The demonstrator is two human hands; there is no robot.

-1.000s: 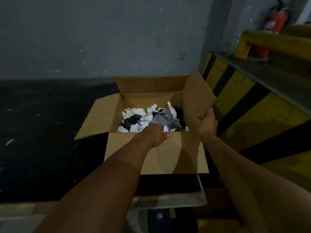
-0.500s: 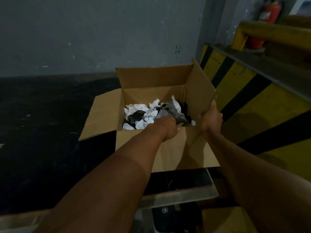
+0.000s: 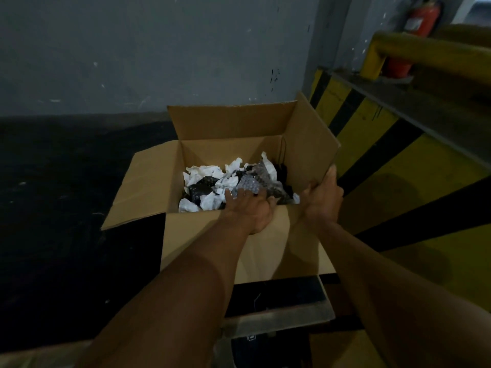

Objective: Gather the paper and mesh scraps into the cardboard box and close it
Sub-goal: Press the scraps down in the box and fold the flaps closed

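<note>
Two hands mid-frame: left hand (image 3: pixel 252 208) spread flat on scraps (image 3: pixel 207 179), right hand (image 3: pixel 320 197) gripping box flap (image 3: pixel 310 136); folding it now might trap fingers.

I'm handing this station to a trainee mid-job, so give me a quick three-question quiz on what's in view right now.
1. True or false: the flaps of the cardboard box are all folded shut.
2. Fill in: the left hand rests with straight fingers on the ____ inside the box.
3. The right hand grips: A) nothing B) the box's right flap C) the left hand.
Key: 1 false, the flaps stand open; 2 scraps; 3 B.
</note>
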